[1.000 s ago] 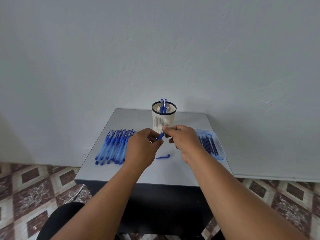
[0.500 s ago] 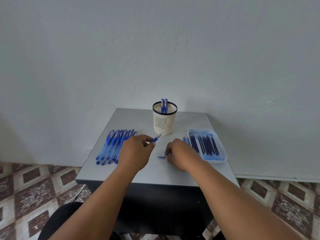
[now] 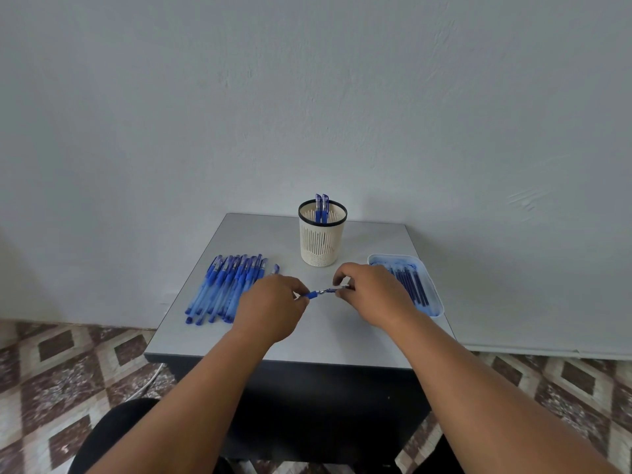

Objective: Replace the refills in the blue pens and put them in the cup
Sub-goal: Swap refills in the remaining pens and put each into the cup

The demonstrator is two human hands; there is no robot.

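My left hand (image 3: 273,307) grips a blue pen (image 3: 313,294) whose front end pokes out to the right. My right hand (image 3: 371,292) pinches the pen cap (image 3: 337,289) right at the pen's tip, over the middle of the grey table (image 3: 307,340). A cream slatted cup (image 3: 321,239) with a black rim stands behind my hands, holding two blue pens (image 3: 321,206). Several blue pens (image 3: 227,287) lie in a row at the left. Dark refills (image 3: 410,283) lie in a pale blue tray (image 3: 432,295) at the right.
The small table stands against a plain white wall. Its front edge is near my forearms. Patterned brown floor tiles surround it, and my dark-clad knees show below.
My right hand picked the cap up off the table and brought it to the pen's tip. My left hand, still holding the pen, dropped lower and toward me.
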